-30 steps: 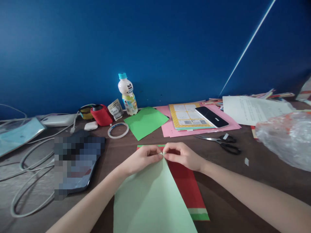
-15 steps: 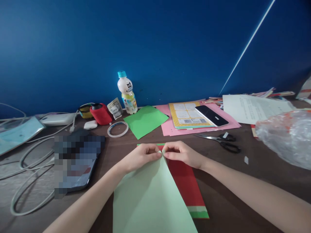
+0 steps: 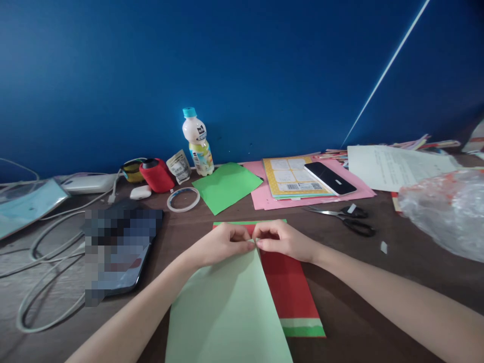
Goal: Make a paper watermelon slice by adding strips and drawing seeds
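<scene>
A pale green sheet of paper [image 3: 227, 307] rises toward me at the front of the desk, its far corner pinched in my fingers. My left hand [image 3: 223, 247] is closed on that corner, thumb on the near side. My right hand [image 3: 285, 242] pinches at the same corner, fingertips almost touching the left ones; exactly what it grips there is hidden. Beneath lies a red sheet [image 3: 289, 282] with pale green and bright green strips along its near edge and a green strip at its far edge. The pale sheet covers its left part.
Black-handled scissors [image 3: 350, 217] lie to the right, near a crinkled plastic bag [image 3: 449, 212]. A tape roll [image 3: 183, 199], green paper [image 3: 227, 185] and a bottle [image 3: 198, 143] are behind. A phone [image 3: 330, 178] rests on booklets; a tablet-like device [image 3: 139, 267] and cables lie left.
The near end of the pale green sheet has swung a little to the left, uncovering more of the strips on the red sheet. Both hands keep pinching at nearly the same spot.
</scene>
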The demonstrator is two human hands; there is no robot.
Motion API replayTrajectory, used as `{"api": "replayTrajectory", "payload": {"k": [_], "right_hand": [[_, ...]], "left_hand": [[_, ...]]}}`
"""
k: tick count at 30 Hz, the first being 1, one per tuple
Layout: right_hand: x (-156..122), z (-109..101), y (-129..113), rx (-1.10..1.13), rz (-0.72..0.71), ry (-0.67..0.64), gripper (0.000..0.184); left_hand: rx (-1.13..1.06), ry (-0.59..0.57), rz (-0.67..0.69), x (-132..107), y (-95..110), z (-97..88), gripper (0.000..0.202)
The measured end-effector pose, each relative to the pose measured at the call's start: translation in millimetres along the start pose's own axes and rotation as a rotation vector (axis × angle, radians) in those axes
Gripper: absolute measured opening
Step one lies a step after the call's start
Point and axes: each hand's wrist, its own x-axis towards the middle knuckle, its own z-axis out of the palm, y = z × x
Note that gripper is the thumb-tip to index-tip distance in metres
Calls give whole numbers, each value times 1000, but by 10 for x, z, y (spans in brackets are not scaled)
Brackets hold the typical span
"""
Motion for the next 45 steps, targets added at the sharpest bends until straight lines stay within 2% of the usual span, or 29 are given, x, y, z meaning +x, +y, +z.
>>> {"api": "replayTrajectory", "payload": {"k": [12,26,35,45], "right_hand": [[-20,7,31,-32,-28,29,9],[-43,37,-21,-211,-152,135,7],[-60,59,7,-302,-258,185,8],[-50,15,7,-26,-53,35,11]], "left_hand": [[-87,-34,25,-8,21,-13,24],[-190,-42,7,-17,76,-30,20],[-274,-45,13,-12,19,-36,20],[-167,-35,-3,-31,54,-39,26]]}}
